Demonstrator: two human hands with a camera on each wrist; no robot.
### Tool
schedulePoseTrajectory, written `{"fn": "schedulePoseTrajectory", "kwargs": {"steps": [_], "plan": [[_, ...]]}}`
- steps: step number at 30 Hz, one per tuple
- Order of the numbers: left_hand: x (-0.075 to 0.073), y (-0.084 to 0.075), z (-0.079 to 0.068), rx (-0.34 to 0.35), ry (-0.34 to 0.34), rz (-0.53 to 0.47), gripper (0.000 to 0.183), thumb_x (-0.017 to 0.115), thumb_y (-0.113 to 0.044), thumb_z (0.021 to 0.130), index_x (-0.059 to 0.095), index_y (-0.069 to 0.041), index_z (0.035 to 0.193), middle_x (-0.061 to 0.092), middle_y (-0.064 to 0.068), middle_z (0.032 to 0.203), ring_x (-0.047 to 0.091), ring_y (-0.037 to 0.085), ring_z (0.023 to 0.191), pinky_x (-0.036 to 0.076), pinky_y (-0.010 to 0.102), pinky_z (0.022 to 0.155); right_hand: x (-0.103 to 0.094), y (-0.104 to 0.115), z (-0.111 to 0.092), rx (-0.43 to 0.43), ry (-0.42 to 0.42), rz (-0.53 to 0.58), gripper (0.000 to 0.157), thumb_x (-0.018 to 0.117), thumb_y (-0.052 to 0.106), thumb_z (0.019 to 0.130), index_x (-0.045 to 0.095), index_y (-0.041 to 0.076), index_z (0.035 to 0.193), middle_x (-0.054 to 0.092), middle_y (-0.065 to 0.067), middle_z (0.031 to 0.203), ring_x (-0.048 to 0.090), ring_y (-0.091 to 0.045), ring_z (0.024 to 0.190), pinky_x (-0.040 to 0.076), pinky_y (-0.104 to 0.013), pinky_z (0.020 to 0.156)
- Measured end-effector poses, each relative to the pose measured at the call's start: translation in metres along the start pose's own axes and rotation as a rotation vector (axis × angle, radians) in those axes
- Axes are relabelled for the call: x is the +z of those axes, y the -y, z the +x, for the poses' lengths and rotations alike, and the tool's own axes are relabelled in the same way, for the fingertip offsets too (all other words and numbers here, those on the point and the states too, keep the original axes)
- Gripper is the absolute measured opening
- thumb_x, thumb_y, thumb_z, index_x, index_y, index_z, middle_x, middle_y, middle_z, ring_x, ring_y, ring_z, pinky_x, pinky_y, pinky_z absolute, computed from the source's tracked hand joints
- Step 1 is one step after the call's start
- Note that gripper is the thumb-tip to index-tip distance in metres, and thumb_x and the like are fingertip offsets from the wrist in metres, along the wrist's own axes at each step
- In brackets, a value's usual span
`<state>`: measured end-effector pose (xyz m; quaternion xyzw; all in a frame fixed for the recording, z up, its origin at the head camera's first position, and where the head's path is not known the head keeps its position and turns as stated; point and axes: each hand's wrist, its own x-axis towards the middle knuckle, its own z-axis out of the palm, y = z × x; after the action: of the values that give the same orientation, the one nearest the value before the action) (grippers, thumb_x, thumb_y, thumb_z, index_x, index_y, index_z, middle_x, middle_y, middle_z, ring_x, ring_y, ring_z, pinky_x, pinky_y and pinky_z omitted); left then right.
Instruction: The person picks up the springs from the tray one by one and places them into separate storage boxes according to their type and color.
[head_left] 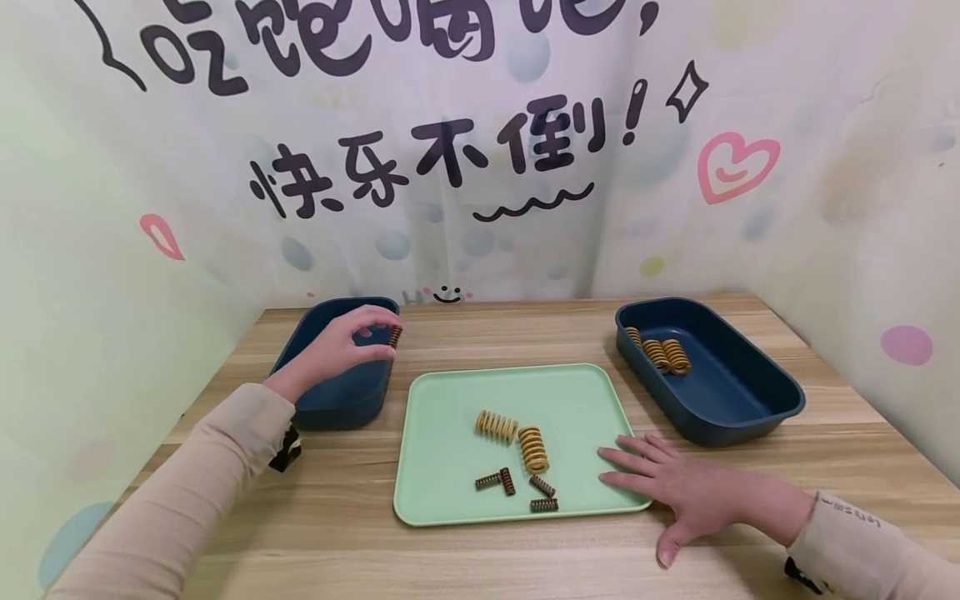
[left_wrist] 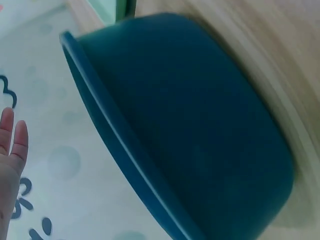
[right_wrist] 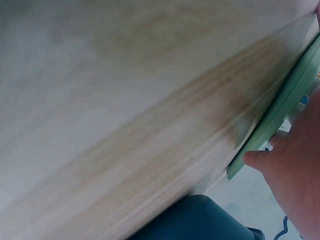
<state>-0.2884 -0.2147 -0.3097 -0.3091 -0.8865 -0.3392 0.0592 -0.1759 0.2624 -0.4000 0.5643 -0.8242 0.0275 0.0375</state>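
Above the right rim of the left blue bin (head_left: 352, 408), my left hand (head_left: 341, 342) pinches a small dark coil spring (head_left: 395, 336) between thumb and fingers. In the left wrist view the bin's outer wall (left_wrist: 190, 125) fills the middle, and the spring does not show. My right hand (head_left: 686, 483) lies with fingers spread at the right edge of the green tray (head_left: 442, 450), its fingertips over the rim. On the tray lie two large yellow springs, one (head_left: 497, 426) beside the other (head_left: 533, 450), and several small dark springs (head_left: 543, 505) near the front.
A second blue bin (head_left: 742, 421) stands at the back right, with several yellow springs (head_left: 677, 356) at its left end. The wooden table (head_left: 480, 558) meets a printed curtain (head_left: 450, 242) at the back and sides.
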Motion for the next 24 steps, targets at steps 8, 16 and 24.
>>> {"fn": "schedulePoseTrajectory", "kwargs": {"steps": [8,16,24], "plan": [[-0.007,0.014,0.001,-0.086,-0.035,-0.016,0.045,0.067,-0.023,0.083,0.054,-0.003,0.122,0.049,0.016,0.128,0.046,0.031,0.113,0.039,0.045,0.088,0.0,0.0,0.0,0.005,0.001,-0.003,0.093,0.031,0.075,0.076,0.033,0.009,0.142,0.026,-0.019,0.146,-0.011,-0.016,0.14,-0.019,-0.021,0.105],[-0.015,0.019,0.01,-0.121,-0.08,-0.013,0.04,0.064,-0.016,0.086,0.055,0.0,0.121,0.051,0.02,0.125,0.047,0.034,0.112,0.039,0.047,0.089,0.001,0.0,0.0,0.012,-0.009,0.007,0.093,0.03,0.075,0.076,0.033,0.01,0.142,0.027,-0.018,0.146,-0.002,-0.022,0.141,-0.018,-0.021,0.105],[-0.024,0.037,0.017,-0.192,-0.112,-0.073,0.041,0.063,-0.016,0.087,0.052,0.003,0.122,0.05,0.024,0.124,0.045,0.038,0.114,0.036,0.051,0.093,0.001,0.0,0.0,0.016,-0.002,0.009,0.093,0.03,0.075,0.076,0.033,0.01,0.142,0.026,-0.018,0.146,-0.01,-0.017,0.141,-0.019,-0.021,0.105]]}}
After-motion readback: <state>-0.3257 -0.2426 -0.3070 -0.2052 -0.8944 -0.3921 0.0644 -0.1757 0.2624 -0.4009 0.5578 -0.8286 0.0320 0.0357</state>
